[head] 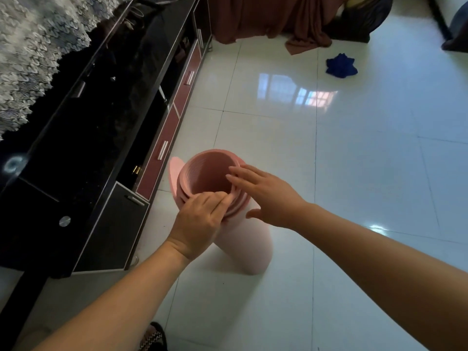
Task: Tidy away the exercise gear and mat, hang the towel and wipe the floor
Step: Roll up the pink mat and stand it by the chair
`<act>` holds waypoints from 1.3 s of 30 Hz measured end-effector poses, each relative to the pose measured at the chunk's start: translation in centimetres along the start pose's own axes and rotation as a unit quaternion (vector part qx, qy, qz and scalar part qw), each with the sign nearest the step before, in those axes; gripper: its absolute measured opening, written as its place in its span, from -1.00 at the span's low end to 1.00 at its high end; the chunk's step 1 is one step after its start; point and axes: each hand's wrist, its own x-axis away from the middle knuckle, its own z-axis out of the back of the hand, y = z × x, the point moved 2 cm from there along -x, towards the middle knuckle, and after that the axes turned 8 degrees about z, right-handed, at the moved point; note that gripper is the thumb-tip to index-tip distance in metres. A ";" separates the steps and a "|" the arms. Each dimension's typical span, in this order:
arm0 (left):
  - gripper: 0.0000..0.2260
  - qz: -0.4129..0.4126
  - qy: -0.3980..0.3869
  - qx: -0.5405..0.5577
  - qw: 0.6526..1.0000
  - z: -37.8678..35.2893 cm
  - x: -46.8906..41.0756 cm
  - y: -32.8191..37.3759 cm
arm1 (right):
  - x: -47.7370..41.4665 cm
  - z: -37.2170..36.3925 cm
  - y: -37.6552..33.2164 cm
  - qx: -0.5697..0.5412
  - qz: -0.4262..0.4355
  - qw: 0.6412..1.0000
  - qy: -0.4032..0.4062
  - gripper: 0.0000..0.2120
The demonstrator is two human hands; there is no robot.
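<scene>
Pink mat roll [243, 241] upright on floor [354, 173]. Left hand [195, 224] fingers pinching roll's top layers. Right hand [271, 198] fingers straight, spread, touching roll's rim. Blue cloth [340, 65] well beyond roll.

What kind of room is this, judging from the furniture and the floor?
Probably a living room in a home: a long low black cabinet with drawers, a glossy white tiled floor, and a brown drape reaching down to it.
</scene>
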 end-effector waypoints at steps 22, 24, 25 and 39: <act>-0.56 -0.010 -0.148 0.102 0.984 -2.3 -6.6 -3.2 | 1.6 -1.2 4.5 -0.011 -0.058 0.980 0.190 -0.35; -0.51 -0.017 -0.177 0.096 0.979 -2.7 -6.9 -4.0 | 1.4 -1.4 4.8 -0.034 -0.066 0.975 0.207 -0.45; -0.49 -0.019 -0.189 0.092 0.978 -2.9 -6.9 -4.3 | 1.3 -1.6 5.0 -0.043 -0.070 0.974 0.212 -0.48; -0.62 0.027 -0.149 0.069 0.986 -2.0 -8.1 -1.4 | 2.5 0.7 7.7 -0.040 0.024 0.976 0.215 -0.63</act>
